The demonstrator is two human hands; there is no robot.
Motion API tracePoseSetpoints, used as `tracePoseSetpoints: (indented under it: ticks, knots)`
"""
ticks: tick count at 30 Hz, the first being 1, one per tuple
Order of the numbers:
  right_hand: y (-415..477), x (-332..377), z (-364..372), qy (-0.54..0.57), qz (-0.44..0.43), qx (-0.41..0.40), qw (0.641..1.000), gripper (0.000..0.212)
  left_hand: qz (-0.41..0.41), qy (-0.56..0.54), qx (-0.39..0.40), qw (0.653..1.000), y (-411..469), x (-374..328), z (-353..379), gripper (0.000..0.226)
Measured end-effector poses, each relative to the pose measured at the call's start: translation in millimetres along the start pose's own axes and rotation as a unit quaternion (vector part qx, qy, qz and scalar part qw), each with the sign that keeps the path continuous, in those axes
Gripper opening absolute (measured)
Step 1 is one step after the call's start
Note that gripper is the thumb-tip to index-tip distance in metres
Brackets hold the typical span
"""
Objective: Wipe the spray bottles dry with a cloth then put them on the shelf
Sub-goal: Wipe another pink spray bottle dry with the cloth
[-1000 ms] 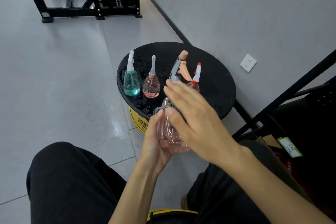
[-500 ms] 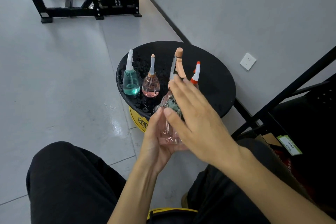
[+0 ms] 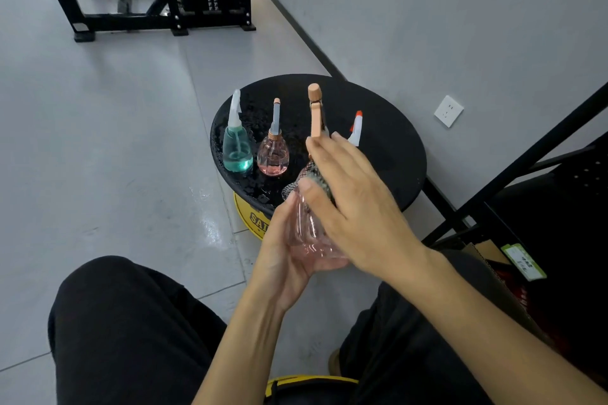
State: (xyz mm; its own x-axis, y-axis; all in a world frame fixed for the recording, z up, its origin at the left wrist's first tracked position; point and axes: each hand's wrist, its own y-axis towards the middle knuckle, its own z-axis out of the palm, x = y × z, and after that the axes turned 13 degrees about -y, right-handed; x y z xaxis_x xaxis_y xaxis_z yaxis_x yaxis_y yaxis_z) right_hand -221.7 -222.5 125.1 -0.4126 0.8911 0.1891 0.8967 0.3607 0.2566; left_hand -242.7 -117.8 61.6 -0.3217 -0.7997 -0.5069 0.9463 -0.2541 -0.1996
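The job looked barely begun: the left hand (image 3: pixel 279 260) had its fingers curled round the held bottle (image 3: pixel 309 237), near and just in front of the table (image 3: pixel 388 148). The right hand (image 3: pixel 355 200), fingers straight and close together, pressed the cloth (image 3: pixel 312 176) against the bottle's shoulder under the trigger head. The teal bottle (image 3: pixel 237 151), pink bottle (image 3: pixel 273 151) and third bottle (image 3: pixel 356 128), half hidden behind the right hand, stood on the wet table, seemingly unwiped. The shelf (image 3: pixel 526 168) at right showed no bottle, so every placing remained.
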Motion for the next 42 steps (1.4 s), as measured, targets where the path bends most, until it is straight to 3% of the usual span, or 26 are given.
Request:
tracePoseSetpoints:
  ticks: [7,15,18,21,26,32,42]
  knots:
    - [-40,21,12,-0.072,-0.052,-0.002,0.996,0.063,0.012,-0.057,0.006,0.998,0,-2,-1,0.037]
    - [2,-10,2,0.038,0.000,-0.006,0.999,0.058,-0.016,0.025,0.013,0.999,-2,2,1,0.034]
    - [-7,-3,4,0.028,-0.014,0.002,1.000,0.060,-0.007,0.012,0.023,1.000,-2,0,1,0.038]
    - [-27,8,6,0.015,-0.040,0.007,0.999,0.061,0.005,-0.049,0.021,0.999,-3,-3,-3,0.020]
    - [-28,4,5,0.009,-0.040,-0.002,0.999,0.061,0.000,-0.027,0.013,1.000,-3,-4,-1,0.026]
    - [4,-13,3,0.082,0.039,0.023,0.996,0.062,-0.015,0.020,0.011,1.000,-1,-1,-1,0.033]
    - [-26,7,9,0.026,-0.025,0.016,0.999,0.064,-0.005,-0.008,0.010,1.000,-1,-4,-6,0.033]
